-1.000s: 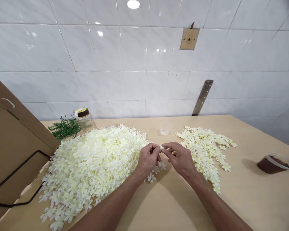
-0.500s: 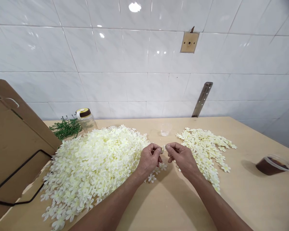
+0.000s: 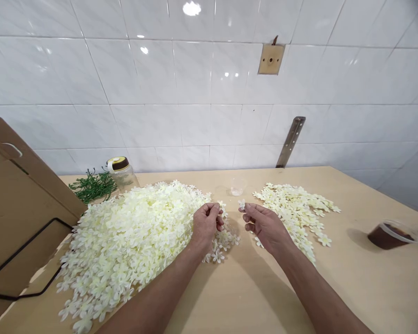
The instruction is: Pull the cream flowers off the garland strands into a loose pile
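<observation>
Flower [image 3: 242, 204] being pinched by right hand [image 3: 264, 226], pointing inward; left hand [image 3: 206, 223] curling opposite (cannot tell if gripping).

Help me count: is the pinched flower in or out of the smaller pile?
Out: the right hand pinches the white flower outside the smaller pile.

No readable text or labels.

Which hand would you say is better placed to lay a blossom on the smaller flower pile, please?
Probably the right hand: it pinches a blossom beside the smaller pile, while the left hand is nearer the larger pile.
</observation>
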Available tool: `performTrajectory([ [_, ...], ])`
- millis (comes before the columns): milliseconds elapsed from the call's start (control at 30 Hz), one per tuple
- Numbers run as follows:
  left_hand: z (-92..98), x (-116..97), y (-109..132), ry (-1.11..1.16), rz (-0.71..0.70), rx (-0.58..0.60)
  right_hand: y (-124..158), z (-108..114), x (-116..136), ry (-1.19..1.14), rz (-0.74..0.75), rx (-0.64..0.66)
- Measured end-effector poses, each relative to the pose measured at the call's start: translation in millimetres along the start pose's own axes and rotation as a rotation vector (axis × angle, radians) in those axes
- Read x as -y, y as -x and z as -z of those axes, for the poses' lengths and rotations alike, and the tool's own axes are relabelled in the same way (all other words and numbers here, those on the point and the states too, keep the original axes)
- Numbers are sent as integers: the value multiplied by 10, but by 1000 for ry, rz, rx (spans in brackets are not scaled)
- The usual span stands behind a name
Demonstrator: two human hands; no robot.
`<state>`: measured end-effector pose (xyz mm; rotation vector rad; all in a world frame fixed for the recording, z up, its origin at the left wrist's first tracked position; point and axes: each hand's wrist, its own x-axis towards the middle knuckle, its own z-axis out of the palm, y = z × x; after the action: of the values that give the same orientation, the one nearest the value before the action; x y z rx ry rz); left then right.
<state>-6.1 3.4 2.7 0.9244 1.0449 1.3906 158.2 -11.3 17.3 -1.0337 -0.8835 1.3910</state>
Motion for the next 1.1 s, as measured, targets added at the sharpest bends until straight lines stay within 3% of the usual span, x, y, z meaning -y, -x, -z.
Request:
performTrajectory([
  [233, -15, -23, 10, 9, 7, -17, 23, -10, 43, -57, -62, 53],
  [300, -4, -22, -4, 9, -7, -24, 41, -30, 17, 79, -2, 62],
  [433, 30, -38, -37, -6, -47, -35, 80, -94, -101, 588, 225, 117],
  [533, 37, -42, -34, -9, -50, 7, 89, -125, -150, 746, 338, 123],
  [667, 12, -12, 7, -40, -16, 129, 63, -107, -106, 600, 172, 20],
  [767, -8, 10, 40, -54, 6, 192, 45, -93, -73, 395, 72, 73],
  [867, -14, 17, 55, -68, 10, 216, 41, -95, -80, 289, 43, 138],
  [1100, -23, 1, 70, -139, -29, 209, 29, -91, -117, 247, 51, 100],
])
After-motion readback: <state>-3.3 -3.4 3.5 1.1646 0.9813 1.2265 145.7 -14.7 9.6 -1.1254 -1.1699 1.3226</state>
